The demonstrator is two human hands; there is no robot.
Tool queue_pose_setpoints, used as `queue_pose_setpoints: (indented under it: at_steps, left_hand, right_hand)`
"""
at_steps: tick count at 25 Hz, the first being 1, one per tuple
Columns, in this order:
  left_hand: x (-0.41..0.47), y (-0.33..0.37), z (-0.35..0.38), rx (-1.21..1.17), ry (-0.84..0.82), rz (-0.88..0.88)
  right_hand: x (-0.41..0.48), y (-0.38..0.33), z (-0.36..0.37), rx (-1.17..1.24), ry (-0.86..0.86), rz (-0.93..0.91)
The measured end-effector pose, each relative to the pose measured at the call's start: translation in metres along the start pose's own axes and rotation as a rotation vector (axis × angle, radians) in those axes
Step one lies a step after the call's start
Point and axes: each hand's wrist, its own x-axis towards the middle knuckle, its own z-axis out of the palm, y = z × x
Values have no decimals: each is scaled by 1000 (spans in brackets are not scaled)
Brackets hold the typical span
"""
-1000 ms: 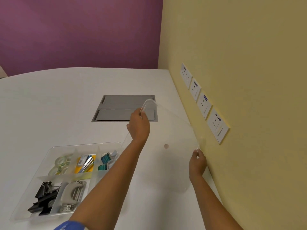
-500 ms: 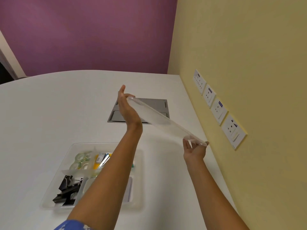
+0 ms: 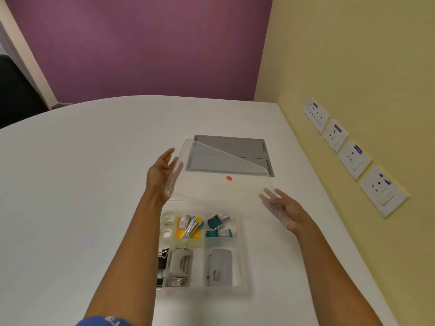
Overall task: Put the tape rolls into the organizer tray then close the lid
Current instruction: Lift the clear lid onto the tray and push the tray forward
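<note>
A clear organizer tray (image 3: pixel 244 260) sits on the white table, with clear tape rolls (image 3: pixel 168 224) lying in its far left compartment. Above the tray's far end I hold the transparent lid (image 3: pixel 223 194), which carries a small red dot, tilted in the air. My left hand (image 3: pixel 162 175) presses on the lid's left edge with fingers spread. My right hand (image 3: pixel 286 210) supports the lid's right edge from underneath. My left forearm hides the tray's left side.
The tray also holds a stapler (image 3: pixel 180 263), black binder clips (image 3: pixel 163 255), a grey hole punch (image 3: pixel 220 267), teal items (image 3: pixel 215 223) and a yellow pad. A grey floor-box hatch (image 3: pixel 247 147) lies behind. Wall sockets (image 3: pixel 353 158) line the yellow wall at right.
The lid has swung from the right side near the wall to above the tray's far end. Both hands moved left with it, and my view shifted so that the tray sits central.
</note>
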Motion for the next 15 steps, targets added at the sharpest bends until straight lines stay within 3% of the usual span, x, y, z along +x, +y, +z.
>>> queue_pose_setpoints:
  at_steps: [3, 6, 10, 15]
  left_hand:
    - [9, 9, -45, 434, -23, -174]
    - [10, 9, -72, 929, -52, -196]
    - [5, -2, -100, 1152, 91, -61]
    - [2, -17, -140, 1508, 207, 1]
  right_hand:
    - [3, 20, 8, -228, 78, 19]
    - [2, 47, 24, -631, 134, 43]
    - [1, 83, 46, -1086, 243, -5]
    - [-2, 114, 49, -1476, 341, -100]
